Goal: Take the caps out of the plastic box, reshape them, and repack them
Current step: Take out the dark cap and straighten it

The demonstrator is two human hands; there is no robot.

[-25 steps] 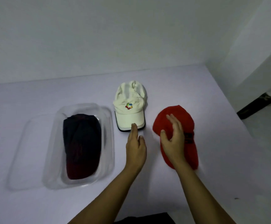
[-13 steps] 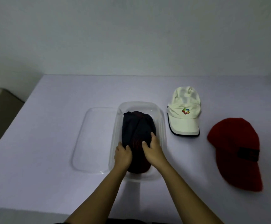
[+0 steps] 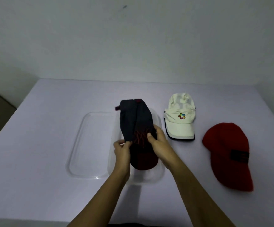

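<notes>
- Dark cap [image 3: 135, 126] with a red brim is in both hands, over the clear plastic box [image 3: 159, 176].
- Left hand [image 3: 122, 152] pinches the cap's left edge between thumb and fingers.
- Right hand [image 3: 159, 141] is closed on the cap's right side, with the thumb on top by the red stitching.
- The cap's brim points back toward the person, and its crown points away from the hands.
- A clear lid [image 3: 90, 145] lies flat on the tabletop [image 3: 34, 145], just left of the left hand and touching the box.
- A white cap [image 3: 179, 122] with a small colored logo sits just right of the right hand.
- A red cap [image 3: 228, 154] lies farther right, apart from the white one.
</notes>
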